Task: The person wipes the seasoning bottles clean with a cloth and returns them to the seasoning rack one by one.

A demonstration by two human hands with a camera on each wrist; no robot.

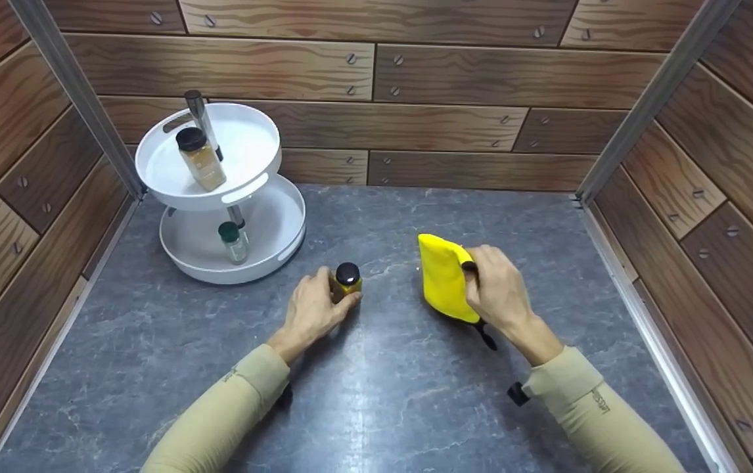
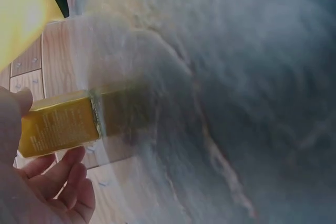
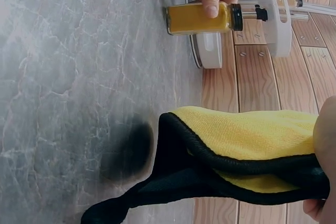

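Observation:
My left hand [image 1: 311,305] grips a square glass spice jar [image 1: 348,276] with a black cap, thumb on one side and fingers on the other. Yellow powder fills the jar, clear in the left wrist view [image 2: 60,124] and the right wrist view [image 3: 194,19]. It is upright, its base at the tabletop or barely above it. To the right, my right hand [image 1: 500,289] holds a bunched yellow cloth [image 1: 441,279] with black edging by its upper part. One dark corner of the cloth [image 3: 247,135] hangs down towards the table.
A white two-tier round rack stands back left. Its upper tray [image 1: 248,135] carries a black-capped jar [image 1: 202,164] and a metal post with a dark top. On the lower tray [image 1: 278,226] is a green-capped jar [image 1: 235,246]. Wood-patterned walls [image 1: 455,128] enclose the grey marbled tabletop [image 1: 376,381].

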